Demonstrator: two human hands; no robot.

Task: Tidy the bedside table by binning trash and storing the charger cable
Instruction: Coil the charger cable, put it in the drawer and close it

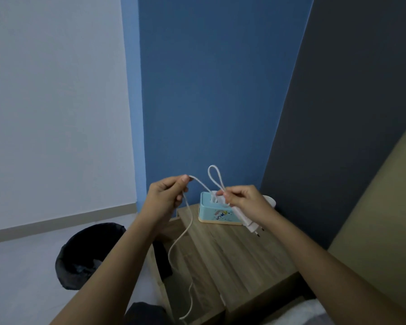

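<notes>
A white charger cable point(189, 231) is held up above the wooden bedside table point(232, 254). My left hand point(168, 194) pinches the cable near its bend, and the long free end hangs down past the table's front edge. My right hand point(244, 200) grips a small loop of the cable that sticks up above the fingers. Below that hand hangs the white plug adapter point(252, 225). A black bin point(87, 254) stands on the floor to the left of the table.
A light blue tissue box point(217, 212) sits at the back of the table, with a white cup point(270, 201) partly hidden behind my right hand. Blue and dark walls close the corner. A bed edge lies at the lower right.
</notes>
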